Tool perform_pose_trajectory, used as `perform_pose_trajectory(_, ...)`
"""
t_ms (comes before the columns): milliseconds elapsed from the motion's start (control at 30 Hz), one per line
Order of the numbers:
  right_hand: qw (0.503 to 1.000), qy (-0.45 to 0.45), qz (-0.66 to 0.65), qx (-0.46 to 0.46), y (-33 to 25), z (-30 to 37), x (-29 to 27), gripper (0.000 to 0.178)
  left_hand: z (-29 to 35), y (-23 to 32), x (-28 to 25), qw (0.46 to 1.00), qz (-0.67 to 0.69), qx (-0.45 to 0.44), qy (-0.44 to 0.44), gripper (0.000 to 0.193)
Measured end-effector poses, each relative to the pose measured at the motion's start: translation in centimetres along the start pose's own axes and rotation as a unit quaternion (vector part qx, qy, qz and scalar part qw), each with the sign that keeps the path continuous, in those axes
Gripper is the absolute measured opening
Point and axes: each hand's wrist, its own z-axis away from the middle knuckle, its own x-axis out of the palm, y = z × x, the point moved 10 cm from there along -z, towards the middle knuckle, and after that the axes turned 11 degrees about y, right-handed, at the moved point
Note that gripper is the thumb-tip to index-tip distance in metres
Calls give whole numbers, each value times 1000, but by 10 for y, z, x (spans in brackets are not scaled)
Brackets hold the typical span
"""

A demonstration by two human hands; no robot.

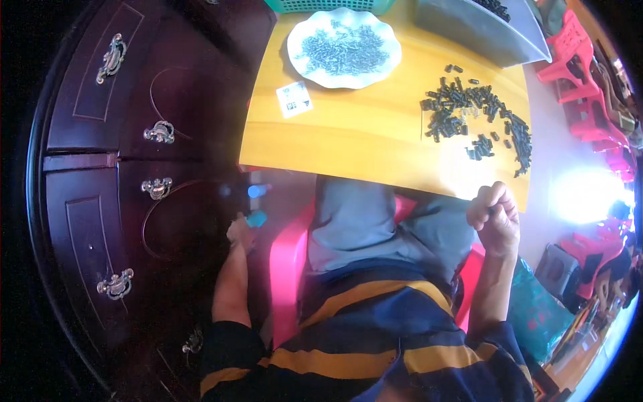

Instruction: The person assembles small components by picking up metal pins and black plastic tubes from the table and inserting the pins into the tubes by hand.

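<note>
Right hand (495, 218): up just off the near edge of the counter (355, 141), fingers curled in against the thumb. Can't tell if a small part is pinched inside.

Left hand (240, 231): down low, well left of my right hand and below counter level, beside the cabinet. Small teal object (256, 218) right at its fingertips; can't tell if I'm gripping it or it's just behind. Finger state there also unclear.

Loose black cylindrical parts (452, 100) are on the counter, ahead of my right hand and a bit to its left, scattered in a rough arc. One arm of the arc runs down the right side, ahead and to the right of the same hand. A few pale bits sit among them, too small to make out.

Farther ahead of the right hand: grey bin (469, 33), more black parts (494, 8) inside. Ahead and well left of it: white scalloped plate (355, 82) with a heap of small metal pieces (345, 48); printed white card (295, 99) just nearer than the plate; green basket (328, 6) beyond it.

Dark wood cabinet (134, 228) fills the left-hand side. Pink chair (288, 268) under me, between both hands.
</note>
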Motion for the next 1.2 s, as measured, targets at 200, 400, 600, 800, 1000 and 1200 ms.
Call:
perform_pose_trajectory(200,1000,22,4,-6,-3,-1,-8,28,-9,-2,7,1000,-3,1,13,70)
perform_pose_trajectory(400,999,12,-30,32,11,0,-13,22,-14,-20,19,999,39,21,31,66)
perform_pose_trajectory(600,995,13,-62,71,16,3,-14,26,-18,-30,18,998,36,32,36,67)
perform_pose_trajectory(800,995,11,-73,68,18,2,-20,23,6,6,-5,997,-29,63,43,75)
perform_pose_trajectory(1000,992,-9,-86,91,23,-6,-11,21,10,-16,-11,993,-76,44,75,73)
perform_pose_trajectory(1200,991,-27,-83,102,21,-13,-9,16,-11,-14,-87,951,259,130,105,18)
